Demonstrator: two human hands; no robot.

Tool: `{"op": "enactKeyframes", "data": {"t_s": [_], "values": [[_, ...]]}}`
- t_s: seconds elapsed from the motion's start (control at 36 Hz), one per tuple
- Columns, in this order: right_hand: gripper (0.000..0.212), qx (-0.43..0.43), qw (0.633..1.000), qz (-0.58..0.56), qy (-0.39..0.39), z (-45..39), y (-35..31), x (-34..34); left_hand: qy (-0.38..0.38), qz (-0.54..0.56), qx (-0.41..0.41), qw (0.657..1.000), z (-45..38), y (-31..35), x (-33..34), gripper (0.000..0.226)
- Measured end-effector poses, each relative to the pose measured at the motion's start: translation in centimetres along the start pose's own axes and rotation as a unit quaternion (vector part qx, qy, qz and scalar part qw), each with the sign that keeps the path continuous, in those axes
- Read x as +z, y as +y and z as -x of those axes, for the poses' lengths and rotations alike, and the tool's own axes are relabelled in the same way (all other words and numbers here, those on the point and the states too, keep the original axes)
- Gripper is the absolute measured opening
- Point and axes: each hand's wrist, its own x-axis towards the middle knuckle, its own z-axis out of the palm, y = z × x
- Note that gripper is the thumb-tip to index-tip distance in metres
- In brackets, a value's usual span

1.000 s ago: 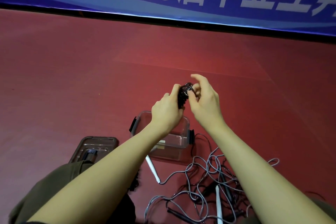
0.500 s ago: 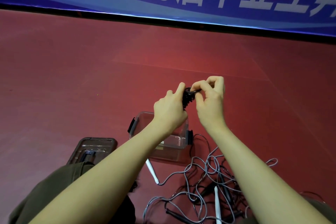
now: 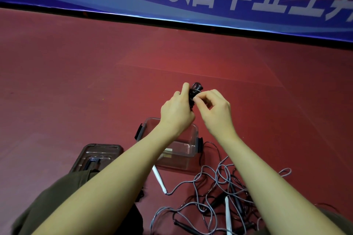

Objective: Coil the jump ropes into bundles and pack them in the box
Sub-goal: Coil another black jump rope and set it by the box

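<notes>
Two hands are on one small black bundle (image 3: 195,91) right now, held up in the air above the clear box (image 3: 192,135), which sits on the red floor with its lid (image 3: 99,153) off and lying to the left of it. The left hand (image 3: 176,110) has its grip wrapped round the body of the bundle, thumb up along the side. The right hand (image 3: 214,107) pinches the rope end with thumb and fingertips just where it meets the coil, so both grips are closed on the same bundle and nearly touching each other.

My take on doing this bit well: keep the left grip tight so the loops don't spring open, and let the right one tuck the tail under a wrap and pull it snug before letting go. If the tail is only laid on top it'll probably unravel once dropped in the box.

Most of the bundle is hidden inside the left palm; only its top loop pokes out above the fingers. More ropes (image 3: 219,192) lie tangled on the floor on the near side of the box, grey and black mixed, not coiled yet.
</notes>
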Motion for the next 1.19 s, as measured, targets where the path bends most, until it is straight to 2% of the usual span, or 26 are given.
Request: {"op": "enactKeyframes", "data": {"t_s": [0.06, 0.14, 0.28, 0.36, 0.44, 0.56, 0.67, 0.78, 0.86, 1.06, 1.19], "values": [[0.016, 0.014, 0.999, -0.034, 0.010, 0.0, -0.5, 0.1, 0.002, 0.018, -0.001, 1.000, 0.0, 0.0, 0.0, 0.032], [0.027, 0.093, 0.990, -0.101, 0.028, -0.1, -1.2, 0.3, 0.010, 0.045, 0.002, 0.999, -0.2, 0.2, 0.1, 0.033], [0.016, 0.209, 0.967, -0.112, 0.095, -0.7, -1.0, 0.8, 0.001, 0.084, 0.001, 0.996, 0.2, 0.6, 0.5, 0.041], [0.011, 0.248, 0.956, -0.113, 0.110, -0.7, -0.5, 1.0, -0.001, 0.082, 0.009, 0.997, 0.4, 0.8, 0.7, 0.045], [0.012, 0.233, 0.964, -0.075, 0.104, -0.6, -0.3, 1.0, 0.004, 0.088, 0.009, 0.996, 0.4, 0.8, 1.1, 0.046], [0.018, 0.224, 0.967, -0.097, 0.073, -0.9, -0.3, 0.6, 0.003, 0.100, -0.002, 0.995, 0.3, 0.7, 1.4, 0.047], [0.025, 0.225, 0.967, -0.090, 0.077, -0.7, 0.3, 0.6, -0.026, 0.120, -0.008, 0.992, 0.1, 0.8, 1.2, 0.041], [0.029, 0.220, 0.968, -0.094, 0.081, -0.6, 0.4, 0.8, -0.049, 0.153, -0.014, 0.987, -0.1, 0.7, 1.2, 0.048], [0.030, 0.218, 0.967, -0.110, 0.076, -0.8, 0.6, 0.7, -0.065, 0.138, 0.000, 0.988, -0.3, 0.7, 0.9, 0.052], [0.033, 0.188, 0.972, -0.134, 0.052, -0.7, 0.2, 0.5, -0.086, 0.153, 0.002, 0.984, -0.7, -0.1, 0.3, 0.035], [0.035, 0.173, 0.976, -0.122, 0.048, -0.7, 0.2, 0.5, -0.101, 0.193, -0.014, 0.976, -0.5, -0.1, 0.0, 0.039]]}}
